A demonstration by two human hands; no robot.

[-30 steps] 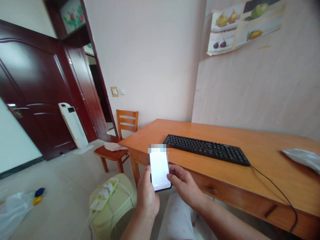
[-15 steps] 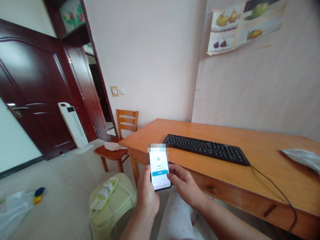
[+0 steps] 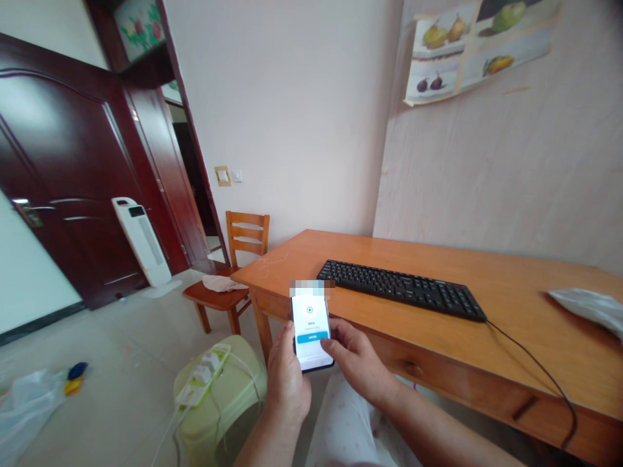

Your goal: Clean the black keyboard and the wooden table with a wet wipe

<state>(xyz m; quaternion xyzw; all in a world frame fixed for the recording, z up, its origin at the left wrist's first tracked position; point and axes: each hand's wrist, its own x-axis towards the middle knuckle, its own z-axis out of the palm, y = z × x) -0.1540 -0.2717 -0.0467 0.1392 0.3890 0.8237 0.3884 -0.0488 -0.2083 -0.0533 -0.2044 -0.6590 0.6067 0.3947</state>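
Note:
A smartphone [image 3: 310, 324] with a lit white screen and a blue button is held upright above my lap, before the table's front edge. My left hand [image 3: 288, 376] is closed around its left side, the thumb along the edge. From the right, my right hand [image 3: 359, 357] grips the other edge, with its thumb over the screen by the blue button's right end. The fingers behind the phone are hidden. A blurred patch covers the phone's top. Just beyond it, a black keyboard [image 3: 402, 290] lies on the wooden table [image 3: 438, 251].
Left of my legs, a pale green stool [image 3: 238, 376] carries a power strip [image 3: 203, 376] with cords. A wooden chair [image 3: 247, 233] with a cloth on its seat stands by the table's left end. A plastic bag [image 3: 586, 308] lies at the table's right, near the keyboard's cable.
My right thumb has shifted slightly left, further over the screen toward the blue button. Both hands still hold the phone, and the screen shows the same page.

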